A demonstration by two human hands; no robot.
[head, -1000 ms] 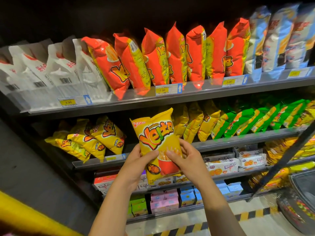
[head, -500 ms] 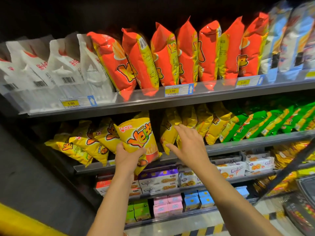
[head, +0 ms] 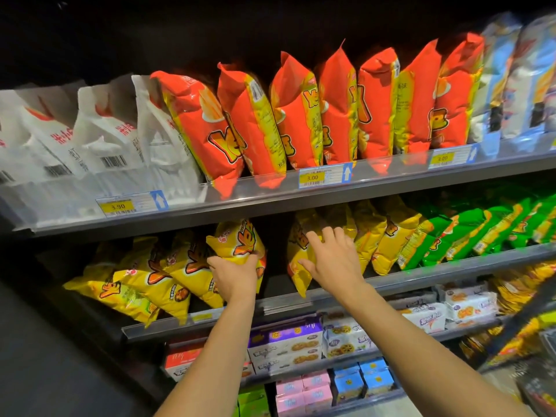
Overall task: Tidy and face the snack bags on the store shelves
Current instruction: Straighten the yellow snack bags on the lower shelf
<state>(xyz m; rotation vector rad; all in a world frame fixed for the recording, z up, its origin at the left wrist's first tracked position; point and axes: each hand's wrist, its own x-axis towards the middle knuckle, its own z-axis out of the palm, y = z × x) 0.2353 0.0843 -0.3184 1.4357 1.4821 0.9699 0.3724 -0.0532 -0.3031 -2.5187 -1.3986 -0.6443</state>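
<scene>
While the person reaches to the middle shelf (head: 451,264), both hands are on yellow bags.
The left hand (head: 233,275) grips one yellow snack bag (head: 237,240) from below; the right hand (head: 334,261), fingers spread, lies flat on the neighbouring yellow bag (head: 293,276).

Price tags (head: 313,177), cookie boxes (head: 285,347), pink cartons (head: 304,392), blue cartons (head: 364,380) below

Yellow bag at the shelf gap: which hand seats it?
Left, probably. The left hand grips the yellow bag beside the gap; the right hand lies open on the neighbouring bags, holding nothing.
</scene>
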